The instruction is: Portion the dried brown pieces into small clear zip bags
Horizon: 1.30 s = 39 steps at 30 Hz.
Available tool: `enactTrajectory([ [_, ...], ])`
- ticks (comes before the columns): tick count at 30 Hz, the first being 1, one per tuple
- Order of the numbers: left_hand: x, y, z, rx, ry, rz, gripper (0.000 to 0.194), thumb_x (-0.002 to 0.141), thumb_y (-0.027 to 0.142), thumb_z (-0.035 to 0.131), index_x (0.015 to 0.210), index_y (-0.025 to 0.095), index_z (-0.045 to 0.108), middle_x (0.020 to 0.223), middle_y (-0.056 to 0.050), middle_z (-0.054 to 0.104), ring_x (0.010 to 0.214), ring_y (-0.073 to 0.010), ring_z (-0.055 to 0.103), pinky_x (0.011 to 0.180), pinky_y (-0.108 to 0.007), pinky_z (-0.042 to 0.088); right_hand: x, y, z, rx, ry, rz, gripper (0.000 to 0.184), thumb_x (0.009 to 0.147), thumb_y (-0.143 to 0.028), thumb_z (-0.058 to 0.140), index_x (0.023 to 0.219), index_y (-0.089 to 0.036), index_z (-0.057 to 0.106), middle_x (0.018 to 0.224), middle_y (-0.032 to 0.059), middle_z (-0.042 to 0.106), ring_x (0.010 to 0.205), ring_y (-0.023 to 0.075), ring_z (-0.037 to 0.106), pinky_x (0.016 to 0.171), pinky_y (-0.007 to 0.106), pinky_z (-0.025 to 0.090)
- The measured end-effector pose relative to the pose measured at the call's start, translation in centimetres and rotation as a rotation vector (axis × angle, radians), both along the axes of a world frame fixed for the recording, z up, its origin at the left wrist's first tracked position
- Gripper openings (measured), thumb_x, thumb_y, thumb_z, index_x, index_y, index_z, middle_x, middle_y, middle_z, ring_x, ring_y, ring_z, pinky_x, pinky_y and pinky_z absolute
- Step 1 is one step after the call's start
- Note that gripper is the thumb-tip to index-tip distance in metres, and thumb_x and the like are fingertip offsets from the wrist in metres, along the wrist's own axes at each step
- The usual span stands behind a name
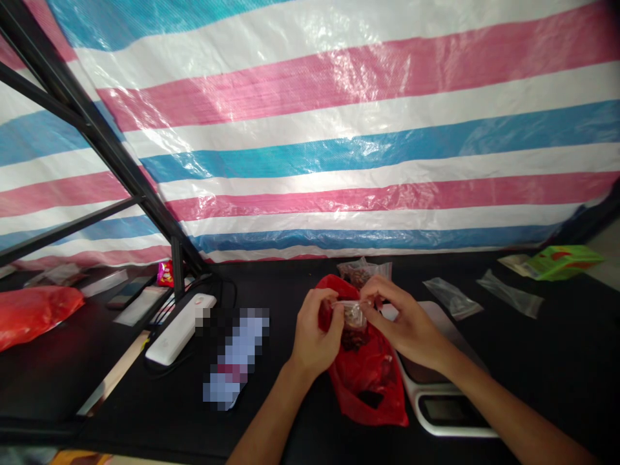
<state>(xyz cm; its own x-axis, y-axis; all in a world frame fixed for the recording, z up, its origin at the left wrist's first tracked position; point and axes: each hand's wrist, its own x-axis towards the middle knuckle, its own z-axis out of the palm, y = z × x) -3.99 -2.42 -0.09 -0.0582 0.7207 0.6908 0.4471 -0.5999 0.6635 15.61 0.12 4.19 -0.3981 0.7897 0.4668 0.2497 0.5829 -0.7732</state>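
A pink, white and blue striped tarp is hanging behind the black surface, where the left hand and right hand are holding a small clear plastic bag in narrow pinching grips, just above a red plastic bag lying beside a digital scale.

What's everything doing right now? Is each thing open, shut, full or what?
Left hand: pinching the small clear plastic bag.
Right hand: pinching that bag too.
Red plastic bag: crumpled, open, dark pieces inside.
Digital scale: screen looks unlit.
Clear bag: lying flat.
Green packet: lying down.
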Motion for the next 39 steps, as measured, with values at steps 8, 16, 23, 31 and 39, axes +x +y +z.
enactTrajectory([
  [8,0.1,0.1,0.2,0.078,0.064,-0.039,0.01,0.098,0.016,0.06,0.089,0.021,0.062,0.084,-0.003,0.064,0.081,-0.0169,0.062,0.074,-0.029,0.05,-0.3,0.1,-0.2,-0.04,-0.025,0.03,0.016,0.105,-0.034,0.057,0.093,-0.025,0.061,0.091,0.0022,0.059,0.084,0.0198,0.057,0.075,0.033,0.047],
  [16,0.3,-0.4,-0.2,0.173,0.02,0.018,0.01,0.099,0.014,0.058,0.092,0.021,0.062,0.085,-0.004,0.064,0.08,-0.0168,0.062,0.072,-0.029,0.051,-0.5,-0.5,0.2,-0.048,-0.02,0.088,0.018,0.105,-0.036,0.057,0.091,-0.025,0.062,0.093,0.0028,0.059,0.087,0.0207,0.058,0.081,0.035,0.048],
  [23,0.2,-0.1,-0.3,0.182,0.019,0.082,0.009,0.102,0.016,0.054,0.099,0.021,0.061,0.093,-0.004,0.064,0.085,-0.0165,0.064,0.076,-0.028,0.053,-0.6,-0.4,-0.3,-0.069,0.045,0.066,0.015,0.105,-0.037,0.058,0.096,-0.026,0.063,0.091,0.0017,0.059,0.083,0.0193,0.056,0.076,0.032,0.047],
  [31,0.2,-0.1,-0.8,0.149,0.019,0.033,0.01,0.102,0.014,0.054,0.1,0.02,0.06,0.095,-0.004,0.063,0.087,-0.0155,0.063,0.077,-0.027,0.052,-0.6,-0.2,-0.3,-0.062,0.063,0.016,0.018,0.106,-0.037,0.057,0.093,-0.025,0.061,0.089,0.0009,0.059,0.084,0.0192,0.057,0.078,0.032,0.046],
  [39,0.1,0.0,-1.0,0.178,0.026,0.03,0.009,0.1,0.012,0.055,0.098,0.02,0.061,0.092,-0.003,0.063,0.085,-0.0147,0.062,0.076,-0.025,0.052,-1.1,-0.6,-0.6,0.025,0.061,0.065,0.011,0.104,-0.03,0.06,0.096,-0.025,0.065,0.094,0.0027,0.062,0.09,0.0205,0.06,0.083,0.034,0.047],
])
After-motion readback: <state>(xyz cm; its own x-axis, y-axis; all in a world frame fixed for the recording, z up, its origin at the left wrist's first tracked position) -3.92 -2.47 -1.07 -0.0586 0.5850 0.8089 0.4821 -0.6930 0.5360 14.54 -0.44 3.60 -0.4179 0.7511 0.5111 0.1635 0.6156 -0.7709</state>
